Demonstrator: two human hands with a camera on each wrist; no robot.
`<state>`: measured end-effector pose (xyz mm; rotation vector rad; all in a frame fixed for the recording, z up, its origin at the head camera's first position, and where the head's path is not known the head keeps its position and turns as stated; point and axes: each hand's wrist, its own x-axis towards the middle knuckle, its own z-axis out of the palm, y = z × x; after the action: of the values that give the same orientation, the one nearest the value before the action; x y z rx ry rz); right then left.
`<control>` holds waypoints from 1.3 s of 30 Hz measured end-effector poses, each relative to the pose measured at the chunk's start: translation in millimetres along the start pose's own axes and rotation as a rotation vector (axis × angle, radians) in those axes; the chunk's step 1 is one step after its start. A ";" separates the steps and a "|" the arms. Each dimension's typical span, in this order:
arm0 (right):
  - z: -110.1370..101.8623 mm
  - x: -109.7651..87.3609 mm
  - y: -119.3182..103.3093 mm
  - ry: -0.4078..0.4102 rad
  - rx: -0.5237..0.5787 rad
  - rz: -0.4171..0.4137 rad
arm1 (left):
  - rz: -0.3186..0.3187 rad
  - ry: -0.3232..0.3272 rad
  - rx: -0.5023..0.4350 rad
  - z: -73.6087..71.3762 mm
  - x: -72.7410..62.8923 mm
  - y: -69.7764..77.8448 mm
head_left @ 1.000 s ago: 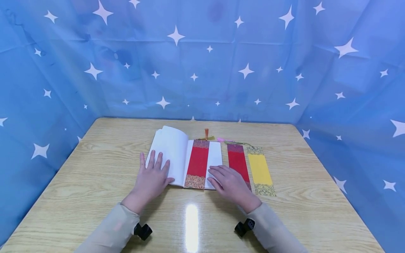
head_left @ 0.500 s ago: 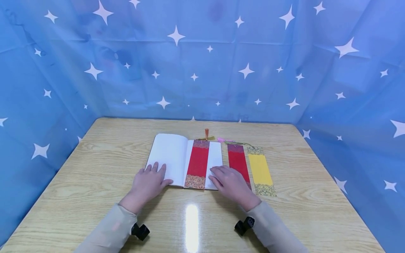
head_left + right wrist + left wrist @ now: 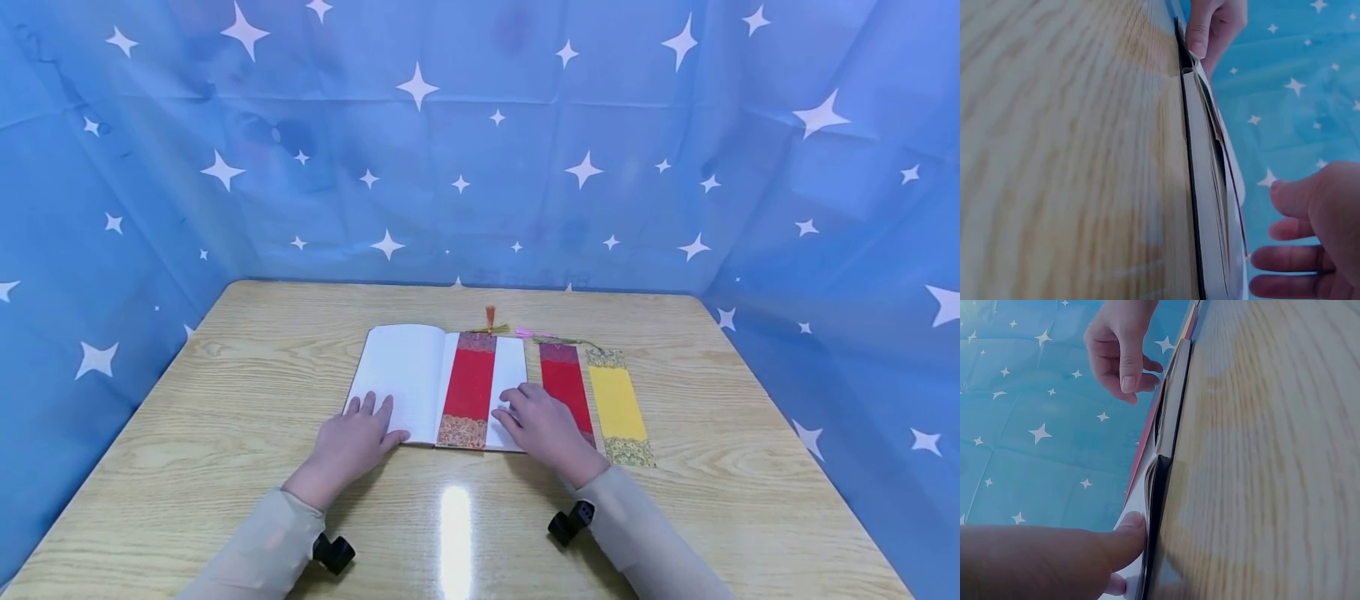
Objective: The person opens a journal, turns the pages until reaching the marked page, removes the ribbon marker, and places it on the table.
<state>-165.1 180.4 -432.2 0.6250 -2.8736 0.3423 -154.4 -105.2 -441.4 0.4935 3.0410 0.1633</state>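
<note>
An open notebook [image 3: 401, 367] with white pages lies on the table. On its right page lies a red bookmark [image 3: 472, 383] with patterned ends and an orange tassel. My left hand [image 3: 348, 442] rests on the lower part of the left page, its thumb pressing near the bottom edge in the left wrist view. Just above the right page hovers my right hand [image 3: 551, 429], fingers loosely bent and holding nothing; a gap separates it from the paper in the right wrist view. Partly hidden behind that hand is a second red bookmark [image 3: 562, 379].
To the right of the second red bookmark lies a yellow bookmark [image 3: 618, 400] with patterned ends. Tassels [image 3: 551, 338] stretch across the wood above the bookmarks. A blue curtain [image 3: 480, 142] with white stars surrounds the table [image 3: 247, 375] at the back and sides.
The left page has flattened, and my left hand has slid down it toward the lower edge. My right hand has risen off the right page, shifting slightly.
</note>
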 end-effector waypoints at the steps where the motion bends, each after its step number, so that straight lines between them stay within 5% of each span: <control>1: 0.3 1.2 -0.3 -0.013 0.007 0.012 | -0.004 -0.009 -0.007 -0.2 0.0 0.6; 12: 5.4 19.3 -2.0 -0.074 0.112 0.143 | -0.036 -0.057 0.000 -0.7 1.4 5.5; 20: 9.5 31.7 -7.3 -0.111 0.328 0.349 | -0.047 -0.087 0.015 2.5 4.1 8.5; 28: 10.3 44.0 -13.6 -0.152 0.392 0.497 | -0.044 -0.067 0.036 3.0 3.3 9.2; 39: 9.3 53.8 -18.6 -0.223 0.401 0.596 | -0.034 -0.037 0.053 5.2 3.2 10.0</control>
<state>-206.5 140.8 -425.7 -0.1859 -3.1731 1.0040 -154.0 -94.3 -445.6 0.4425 3.0226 0.0709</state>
